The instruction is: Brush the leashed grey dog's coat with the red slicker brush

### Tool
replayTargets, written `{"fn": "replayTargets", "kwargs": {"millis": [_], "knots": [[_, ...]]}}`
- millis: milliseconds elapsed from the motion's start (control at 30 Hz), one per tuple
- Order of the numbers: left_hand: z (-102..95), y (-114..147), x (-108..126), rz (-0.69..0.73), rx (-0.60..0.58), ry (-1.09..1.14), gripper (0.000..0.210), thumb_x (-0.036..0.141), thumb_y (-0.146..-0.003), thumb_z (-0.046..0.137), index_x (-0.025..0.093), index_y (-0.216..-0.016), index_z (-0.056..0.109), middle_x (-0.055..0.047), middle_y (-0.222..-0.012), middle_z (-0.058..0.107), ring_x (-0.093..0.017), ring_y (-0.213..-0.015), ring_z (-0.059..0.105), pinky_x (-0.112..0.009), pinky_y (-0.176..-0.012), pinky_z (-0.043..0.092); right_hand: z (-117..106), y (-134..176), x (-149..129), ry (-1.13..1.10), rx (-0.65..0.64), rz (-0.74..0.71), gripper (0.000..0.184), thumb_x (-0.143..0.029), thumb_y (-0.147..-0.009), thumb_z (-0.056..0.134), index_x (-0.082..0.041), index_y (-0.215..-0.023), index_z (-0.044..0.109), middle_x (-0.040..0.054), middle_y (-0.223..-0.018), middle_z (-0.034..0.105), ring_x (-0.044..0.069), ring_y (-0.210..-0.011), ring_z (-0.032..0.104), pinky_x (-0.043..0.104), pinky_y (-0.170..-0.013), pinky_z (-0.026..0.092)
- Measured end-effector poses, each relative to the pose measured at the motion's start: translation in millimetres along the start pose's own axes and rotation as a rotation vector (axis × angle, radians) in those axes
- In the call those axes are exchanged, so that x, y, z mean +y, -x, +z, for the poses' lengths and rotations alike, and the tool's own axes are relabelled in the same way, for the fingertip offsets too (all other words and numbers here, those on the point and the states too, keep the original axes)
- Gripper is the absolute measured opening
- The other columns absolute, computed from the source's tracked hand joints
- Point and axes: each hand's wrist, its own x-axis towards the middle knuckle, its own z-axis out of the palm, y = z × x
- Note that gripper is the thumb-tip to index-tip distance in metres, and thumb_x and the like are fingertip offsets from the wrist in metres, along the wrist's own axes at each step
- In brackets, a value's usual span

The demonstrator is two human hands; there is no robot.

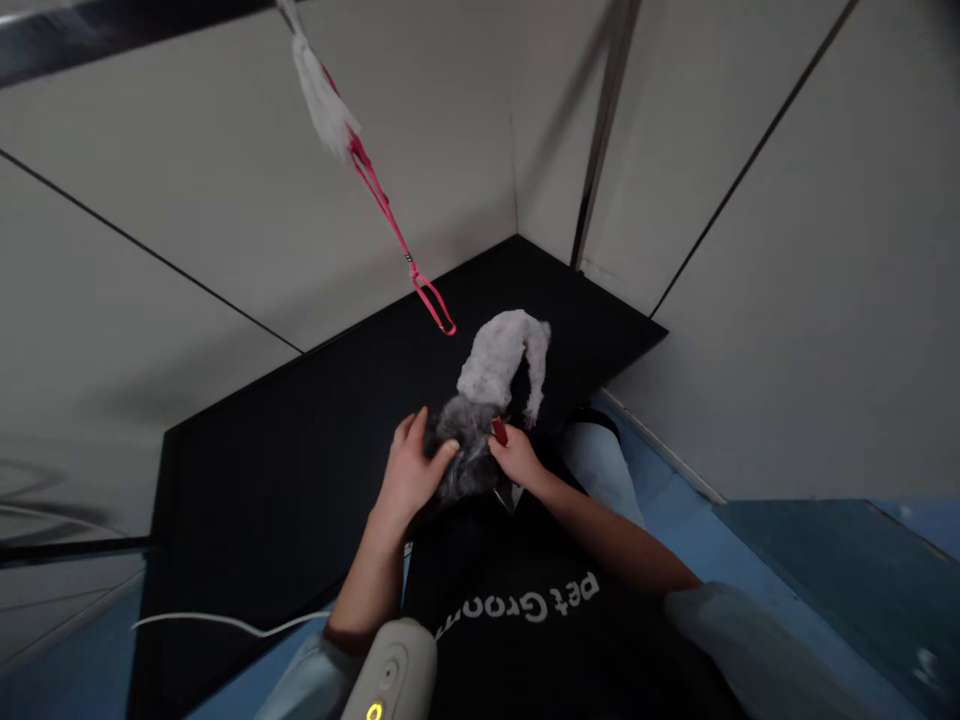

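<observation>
A small dog [498,358] with a short-clipped whitish body and longer, dark grey fur [466,440] on its head is on the black table top, its head end close to my body. My left hand [417,465] cups the grey fur from the left, thumb on top and fingers curled round the side. On the other side, my right hand [517,458] is closed round a red-handled tool [499,431]. A flat, greyish end shows below that hand; its exact kind is unclear. The dog's face is hidden.
A pink loop leash [390,225] hangs over the black table [315,450] from a metal bar [112,40]. Pale panels [420,120] stand behind. A white cord [225,620] runs at lower left, near a pale device [397,670] with a yellow light. I wear a black apron [540,660].
</observation>
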Motion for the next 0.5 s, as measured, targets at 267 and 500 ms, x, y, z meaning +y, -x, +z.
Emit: {"fn": "replayTargets", "kwargs": {"millis": [267, 500], "knots": [[49.4, -16, 28, -0.016, 0.218, -0.132, 0.03, 0.035, -0.087, 0.065, 0.016, -0.111, 0.069, -0.02, -0.132, 0.06, -0.039, -0.132, 0.053, -0.052, -0.112, 0.042, 52, 26, -5, -0.314, -0.047, -0.034, 0.014, -0.034, -0.079, 0.062, -0.022, -0.079, 0.056, 0.0013, -0.075, 0.066, 0.017, -0.071, 0.059, 0.03, -0.069, 0.053], [41.8, -17, -22, -0.312, -0.045, -0.01, 0.099, 0.047, -0.075, 0.081, 0.01, -0.153, 0.033, -0.026, -0.126, 0.068, -0.039, -0.119, 0.066, -0.049, -0.1, 0.05, 44, 33, 2, -0.222, -0.116, 0.183, 0.027, -0.044, -0.086, 0.055, -0.025, -0.071, 0.046, -0.0045, -0.054, 0.049, 0.014, -0.052, 0.046, 0.027, -0.052, 0.041]]}}
